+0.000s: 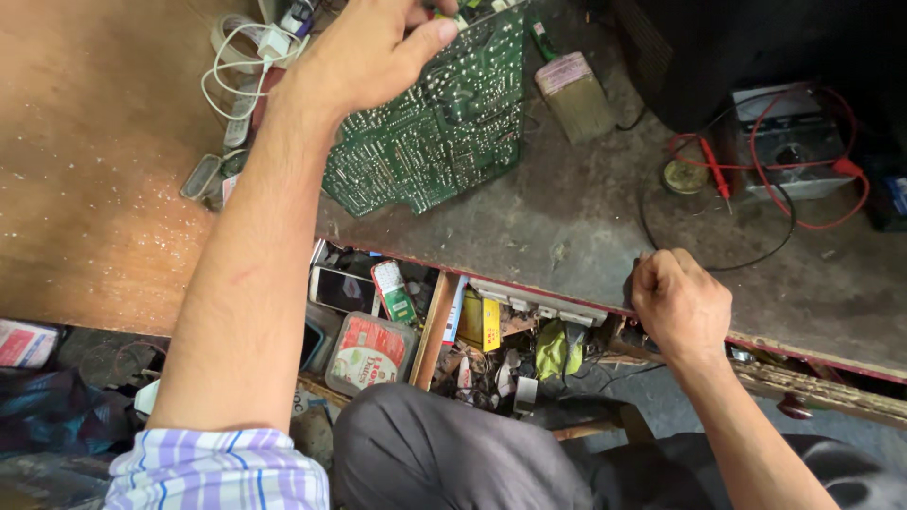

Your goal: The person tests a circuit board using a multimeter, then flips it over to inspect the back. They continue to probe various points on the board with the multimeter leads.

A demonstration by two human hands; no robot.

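The left hand [364, 52] pinches the far edge of a green circuit board [444, 123], which stands tilted on the grey workbench [567, 217], far left of centre. The right hand [678, 302] is curled at the near bench edge, perhaps touching a black wire [756, 255]; its grip is unclear.

Soft, even daylight fills the frame; the upper right sinks into deep shadow. Focus is sharp at centre, with slight wide-angle stretching toward the edges.
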